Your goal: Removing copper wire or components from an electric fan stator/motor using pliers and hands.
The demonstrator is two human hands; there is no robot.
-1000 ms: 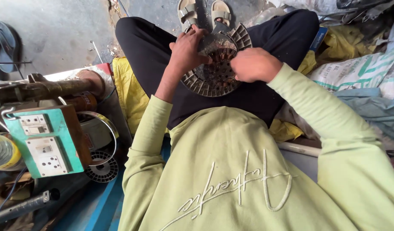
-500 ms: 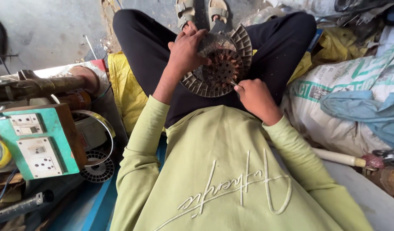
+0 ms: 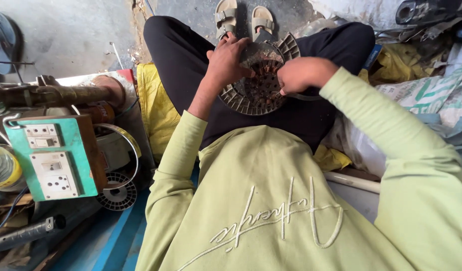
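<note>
A round finned metal disc [image 3: 258, 90], rusty at its holed centre, rests on my lap between my knees. My left hand [image 3: 227, 61] grips the disc's upper left edge and steadies it. My right hand [image 3: 300, 74] is closed in a fist at the disc's right side, with a thin tool tip poking at the holes; the tool itself is mostly hidden by my fingers. I wear a light green sweatshirt and black trousers.
A green switch and socket board [image 3: 52, 155] stands at the left beside a rusty metal bar [image 3: 55, 94]. A small ribbed wheel [image 3: 118, 193] lies below it. Yellow cloth [image 3: 153, 110], printed sacks [image 3: 431, 95] and my sandals [image 3: 243, 17] surround me.
My right hand dropped away from the disc to my lap half a second ago and has now come back up to its right side. My left hand kept its hold.
</note>
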